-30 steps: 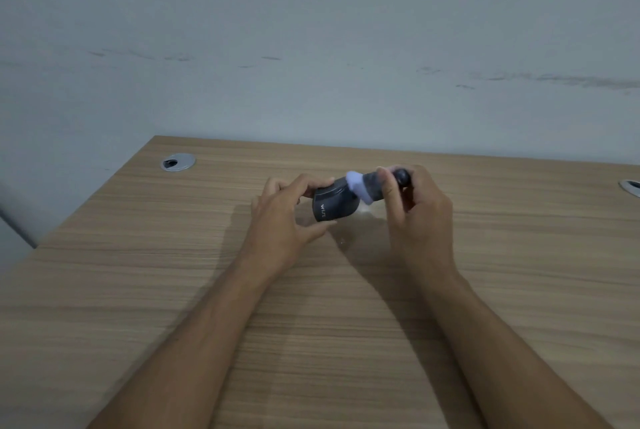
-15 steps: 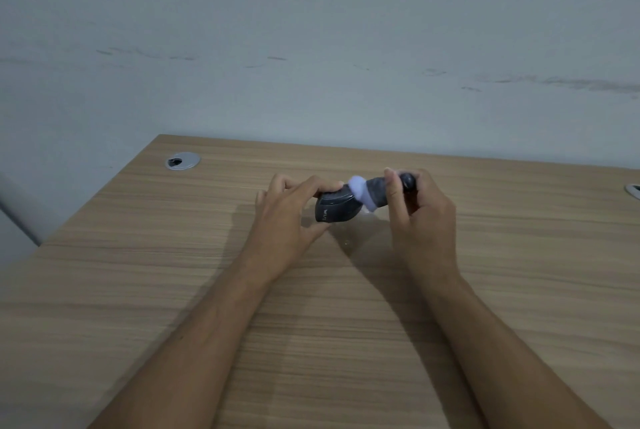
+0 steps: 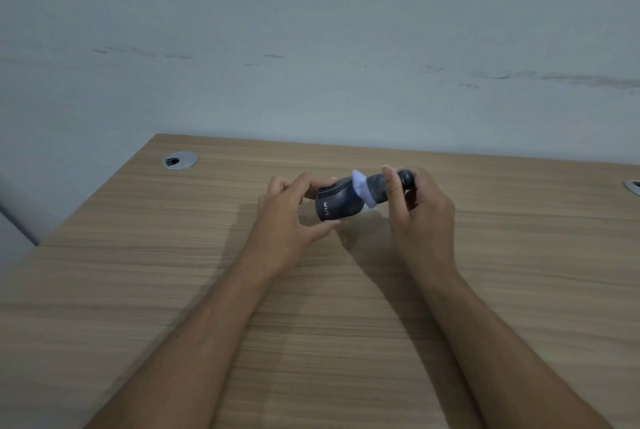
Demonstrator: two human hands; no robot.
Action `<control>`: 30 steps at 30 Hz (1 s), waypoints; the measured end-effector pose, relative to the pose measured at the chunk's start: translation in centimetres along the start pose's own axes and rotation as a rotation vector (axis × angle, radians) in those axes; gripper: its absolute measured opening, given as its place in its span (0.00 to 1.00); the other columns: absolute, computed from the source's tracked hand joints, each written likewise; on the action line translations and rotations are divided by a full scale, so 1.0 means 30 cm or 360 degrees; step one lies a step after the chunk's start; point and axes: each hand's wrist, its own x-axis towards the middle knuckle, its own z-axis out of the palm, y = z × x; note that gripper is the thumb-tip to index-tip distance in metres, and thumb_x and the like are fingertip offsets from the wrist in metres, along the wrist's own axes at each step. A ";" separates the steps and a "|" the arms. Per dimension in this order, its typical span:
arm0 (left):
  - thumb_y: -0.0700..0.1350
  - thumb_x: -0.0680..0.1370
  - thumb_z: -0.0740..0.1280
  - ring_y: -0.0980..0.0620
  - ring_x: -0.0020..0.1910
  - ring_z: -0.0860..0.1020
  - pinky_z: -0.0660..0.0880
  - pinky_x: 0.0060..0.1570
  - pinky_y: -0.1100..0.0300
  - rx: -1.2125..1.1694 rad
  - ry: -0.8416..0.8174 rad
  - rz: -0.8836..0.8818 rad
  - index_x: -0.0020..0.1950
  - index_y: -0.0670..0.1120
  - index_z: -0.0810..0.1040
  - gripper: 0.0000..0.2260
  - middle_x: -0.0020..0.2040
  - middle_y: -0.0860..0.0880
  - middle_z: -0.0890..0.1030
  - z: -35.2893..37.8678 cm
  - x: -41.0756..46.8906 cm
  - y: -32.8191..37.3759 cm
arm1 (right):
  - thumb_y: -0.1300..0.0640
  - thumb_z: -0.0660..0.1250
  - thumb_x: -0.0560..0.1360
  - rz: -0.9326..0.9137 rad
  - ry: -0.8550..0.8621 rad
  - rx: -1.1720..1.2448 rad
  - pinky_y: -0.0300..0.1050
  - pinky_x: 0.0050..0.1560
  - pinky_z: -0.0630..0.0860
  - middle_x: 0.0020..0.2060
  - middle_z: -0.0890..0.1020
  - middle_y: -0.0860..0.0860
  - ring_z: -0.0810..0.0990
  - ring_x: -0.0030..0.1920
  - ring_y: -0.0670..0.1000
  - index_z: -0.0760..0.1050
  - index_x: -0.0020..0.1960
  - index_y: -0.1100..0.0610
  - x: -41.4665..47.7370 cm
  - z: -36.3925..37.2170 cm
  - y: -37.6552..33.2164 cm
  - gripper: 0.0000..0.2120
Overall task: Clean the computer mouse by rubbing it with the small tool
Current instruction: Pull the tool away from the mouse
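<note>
A dark grey computer mouse (image 3: 335, 203) with white lettering is held tilted just above the wooden desk (image 3: 173, 272), gripped at its left end by my left hand (image 3: 294, 217). My right hand (image 3: 420, 217) is closed around a small dark tool (image 3: 379, 188) with a pale lilac head (image 3: 362, 188). The lilac head presses against the right side of the mouse. The tool's dark rear end sticks out past my right fingers.
A round silver cable grommet (image 3: 180, 161) sits in the desk's far left corner, and part of another (image 3: 633, 189) shows at the right edge. A grey wall rises behind the desk. The desk's left edge runs diagonally.
The tool's lilac head has slid a little back and forth along the mouse. Both hands stay in about the same place over the desk.
</note>
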 end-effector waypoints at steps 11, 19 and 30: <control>0.50 0.70 0.87 0.70 0.56 0.83 0.76 0.55 0.64 -0.0446 0.0084 -0.0289 0.65 0.57 0.83 0.26 0.63 0.55 0.87 0.025 0.016 -0.017 | 0.49 0.72 0.85 -0.0045 0.0007 -0.0001 0.30 0.40 0.70 0.36 0.83 0.44 0.79 0.36 0.38 0.85 0.50 0.55 -0.010 -0.001 -0.006 0.11; 0.47 0.71 0.85 0.70 0.47 0.82 0.74 0.51 0.66 -0.0420 0.0044 -0.0398 0.66 0.55 0.84 0.25 0.61 0.52 0.89 0.040 0.018 -0.025 | 0.48 0.72 0.85 -0.0159 -0.0104 0.0066 0.32 0.40 0.73 0.40 0.86 0.45 0.82 0.39 0.40 0.87 0.53 0.55 -0.039 0.004 -0.038 0.10; 0.57 0.68 0.86 0.53 0.59 0.85 0.81 0.59 0.47 -0.0254 0.0217 -0.0527 0.59 0.54 0.78 0.26 0.58 0.56 0.87 0.061 0.003 -0.030 | 0.50 0.75 0.83 0.0056 -0.0185 -0.0208 0.41 0.52 0.74 0.51 0.86 0.49 0.80 0.47 0.47 0.87 0.69 0.50 0.009 -0.004 0.099 0.15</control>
